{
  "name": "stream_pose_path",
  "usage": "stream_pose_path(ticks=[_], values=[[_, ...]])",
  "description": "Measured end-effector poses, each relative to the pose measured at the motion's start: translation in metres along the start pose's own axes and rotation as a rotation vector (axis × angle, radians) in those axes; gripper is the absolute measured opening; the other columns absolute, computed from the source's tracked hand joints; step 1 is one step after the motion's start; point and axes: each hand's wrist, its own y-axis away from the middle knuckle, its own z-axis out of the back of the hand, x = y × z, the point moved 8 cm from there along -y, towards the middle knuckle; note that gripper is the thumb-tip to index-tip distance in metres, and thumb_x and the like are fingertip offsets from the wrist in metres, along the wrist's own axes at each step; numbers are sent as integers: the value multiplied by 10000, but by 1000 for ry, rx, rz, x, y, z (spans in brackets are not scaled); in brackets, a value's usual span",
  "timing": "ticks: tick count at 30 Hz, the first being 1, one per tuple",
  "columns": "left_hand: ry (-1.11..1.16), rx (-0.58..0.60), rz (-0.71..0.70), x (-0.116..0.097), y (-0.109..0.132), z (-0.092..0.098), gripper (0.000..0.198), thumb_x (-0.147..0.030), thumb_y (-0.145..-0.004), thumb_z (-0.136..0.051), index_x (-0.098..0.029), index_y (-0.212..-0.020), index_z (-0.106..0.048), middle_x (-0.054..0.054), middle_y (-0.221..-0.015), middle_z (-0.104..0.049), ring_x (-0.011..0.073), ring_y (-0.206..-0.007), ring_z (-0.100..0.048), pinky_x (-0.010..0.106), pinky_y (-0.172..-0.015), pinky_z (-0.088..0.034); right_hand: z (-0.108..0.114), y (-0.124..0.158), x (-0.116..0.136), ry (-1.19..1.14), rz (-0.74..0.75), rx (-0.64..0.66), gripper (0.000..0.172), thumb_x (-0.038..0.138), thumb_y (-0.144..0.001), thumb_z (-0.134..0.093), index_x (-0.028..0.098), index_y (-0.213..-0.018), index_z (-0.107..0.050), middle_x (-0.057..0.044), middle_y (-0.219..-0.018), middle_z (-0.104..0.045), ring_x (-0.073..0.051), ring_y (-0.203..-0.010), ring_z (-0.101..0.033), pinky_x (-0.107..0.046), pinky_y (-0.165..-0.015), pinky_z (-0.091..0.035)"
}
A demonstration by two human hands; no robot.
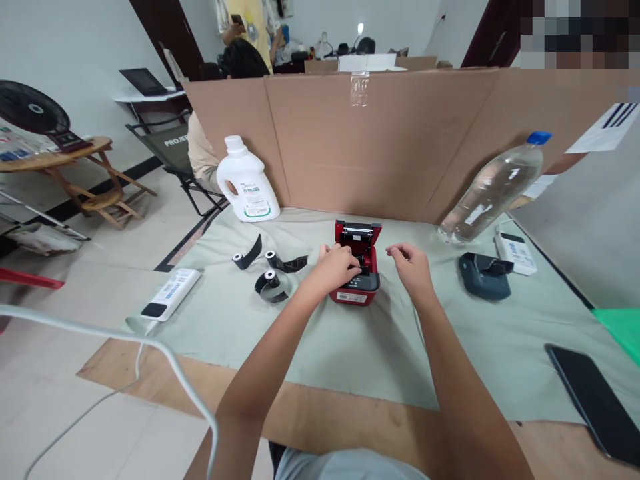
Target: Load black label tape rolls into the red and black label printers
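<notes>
Red surrounds the bent fingers of our left hand [336, 268] in the open mini printer [356, 298], central on green cloth [350, 357]; our right hand [412, 268], fingertips bunched, hovers just right. Whether either grips anything, we cannot tell. Right-handed bracing should help. Black rolls [289, 265] lie left.

The room is bright enough, with a pale, even light; at 12 o'clock, a small lamp [361, 29] shows as a white spot. Soft shadow falls on the cloth [340, 360] from the red device [367, 299] toward 5 o'clock. Glare sits on the clear bottle [493, 190] between 2 and 3 o'clock. The wide lens stretches the edges, visibly the phone [595, 403] at 4 o'clock. Small print on the labels is too unclear for reading. Coarse squares [580, 33] cover a patch at 2 o'clock.
</notes>
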Motion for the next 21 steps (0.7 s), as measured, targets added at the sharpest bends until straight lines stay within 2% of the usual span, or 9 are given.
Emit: stream_pose_path(ticks=[5, 9, 12, 14, 16, 18, 19, 20, 21], values=[[-288, -210, -139, -26, 22, 17, 258, -254, -991, -534, -242, -881, -767, 55, -911, -618, 218, -912, -527, 380, -796, -313, -5, -17, -2, -81, 76, -53, 327, 410, -870, -522, 180, -999, -715, -109, -1019, -750, -241, -968, -653, -408, -920, -475], [-387, -329, -211, -39, 48, 14, 222, -215, -983, -560, -232, -850, -737, 39, -856, -611, 192, -854, -505, 366, -756, -282, -27, -41, -6, -263, 122, -6, 447, 495, -853, -569, 219, -1186, -682, -111, -1241, -701, -251, -1120, -624, -442, -997, -471], [-395, -423, -234, -44, 63, 11, 171, -196, -971, -586, -233, -904, -738, 24, -808, -607, 177, -797, -486, 352, -722, -267, -42, -52, -12, -313, 63, 49, 514, 570, -826, -606, 244, -1218, -673, -86, -1250, -684, -240, -1061, -620, -433, -952, -498], [-389, -497, -240, -46, 72, 9, 142, -185, -963, -599, -224, -946, -735, 14, -770, -603, 169, -763, -476, 345, -708, -263, -45, -50, -11, -325, 59, 66, 462, 580, -837, -591, 240, -1132, -696, -65, -1131, -707, -226, -989, -620, -414, -925, -502], [-379, -553, -254, -48, 79, 7, 125, -184, -958, -609, -213, -972, -730, 10, -739, -600, 163, -735, -470, 341, -700, -261, -42, -41, -10, -347, 75, 60, 363, 549, -853, -576, 229, -963, -710, -52, -1034, -708, -223, -977, -616, -397, -919, -494], [-358, -585, -267, -49, 84, 4, 115, -185, -953, -618, -211, -970, -729, 8, -717, -597, 158, -711, -467, 339, -695, -257, -40, -28, -12, -363, 92, 50, 266, 470, -833, -607, 218, -823, -692, -62, -1083, -688, -237, -1050, -606, -390, -931, -484], [-346, -597, -271, -48, 87, 3, 113, -182, -949, -623, -213, -968, -729, 7, -709, -595, 156, -701, -466, 338, -692, -255, -39, -20, -15, -370, 90, 48, 209, 417, -804, -631, 218, -818, -692, -68, -1150, -668, -246, -1097, -594, -391, -942, -481], [-334, -606, -274, -48, 90, 2, 113, -177, -944, -628, -217, -969, -731, 6, -700, -592, 154, -694, -467, 337, -690, -255, -40, -13, -20, -381, 74, 51, 178, 364, -770, -646, 224, -867, -700, -71, -1223, -643, -256, -1140, -580, -396, -953, -481], [-321, -613, -279, -46, 92, 0, 117, -171, -938, -633, -223, -971, -732, 4, -694, -591, 152, -689, -469, 335, -691, -258, -42, -6, -25, -399, 44, 60, 244, 322, -740, -650, 237, -962, -703, -73, -1289, -614, -263, -1172, -570, -406, -963, -484]])
